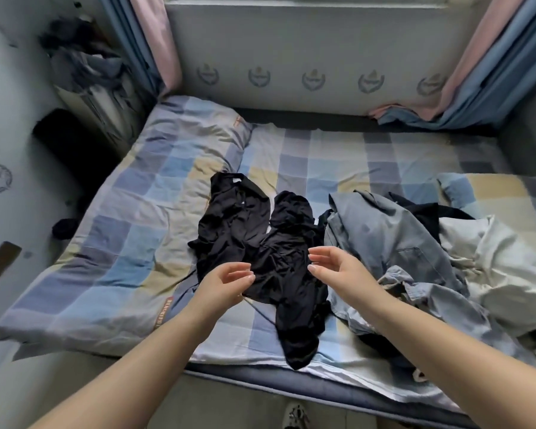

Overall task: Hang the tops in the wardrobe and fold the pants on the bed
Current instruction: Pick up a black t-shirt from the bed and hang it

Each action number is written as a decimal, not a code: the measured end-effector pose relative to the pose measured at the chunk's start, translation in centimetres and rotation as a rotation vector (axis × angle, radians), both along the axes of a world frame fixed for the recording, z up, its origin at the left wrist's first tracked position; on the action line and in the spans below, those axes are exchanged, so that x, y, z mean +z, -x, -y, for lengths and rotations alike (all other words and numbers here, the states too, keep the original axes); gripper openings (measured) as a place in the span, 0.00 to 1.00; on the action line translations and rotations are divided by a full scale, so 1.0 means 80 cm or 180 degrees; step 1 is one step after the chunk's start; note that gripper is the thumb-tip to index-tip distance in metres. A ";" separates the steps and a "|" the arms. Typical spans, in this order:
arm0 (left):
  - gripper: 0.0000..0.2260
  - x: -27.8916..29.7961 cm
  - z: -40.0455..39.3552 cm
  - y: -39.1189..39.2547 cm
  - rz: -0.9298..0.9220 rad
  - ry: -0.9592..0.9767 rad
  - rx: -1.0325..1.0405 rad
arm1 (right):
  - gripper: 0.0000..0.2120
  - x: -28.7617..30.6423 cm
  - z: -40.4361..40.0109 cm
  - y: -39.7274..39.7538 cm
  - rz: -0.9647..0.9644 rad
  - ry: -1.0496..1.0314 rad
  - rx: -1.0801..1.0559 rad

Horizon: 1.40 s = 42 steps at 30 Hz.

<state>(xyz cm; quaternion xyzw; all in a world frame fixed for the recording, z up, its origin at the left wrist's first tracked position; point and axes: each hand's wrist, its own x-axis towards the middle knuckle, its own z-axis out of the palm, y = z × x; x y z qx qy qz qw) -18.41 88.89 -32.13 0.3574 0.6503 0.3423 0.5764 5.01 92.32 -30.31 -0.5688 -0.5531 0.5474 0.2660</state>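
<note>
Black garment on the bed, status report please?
Both hands open, holding nothing. Black garment crumpled, unfolded. Denim shirt heaped beside it.

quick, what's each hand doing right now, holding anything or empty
Left hand: open, fingers loosely curled, holding nothing, over the black garment.
Right hand: open, fingers loosely curled, holding nothing, over the same garment.

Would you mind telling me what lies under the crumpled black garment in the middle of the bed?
The black garment lies on the checked bedsheet; its left edge overlaps the folded checked quilt. Anything beneath its folds is hidden.
</note>
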 end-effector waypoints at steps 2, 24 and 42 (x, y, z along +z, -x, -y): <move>0.08 -0.013 -0.018 0.011 0.0017 0.0077 0.0056 | 0.12 -0.012 -0.027 0.008 -0.0016 0.0075 -0.0015; 0.11 -0.383 -0.288 0.033 -0.0663 0.0477 -0.1073 | 0.15 -0.390 -0.208 0.011 0.0890 0.0965 -0.1096; 0.18 -0.578 -0.377 0.019 -0.1884 -0.0122 -0.1402 | 0.42 -0.610 -0.320 0.038 0.1955 0.0951 -0.0511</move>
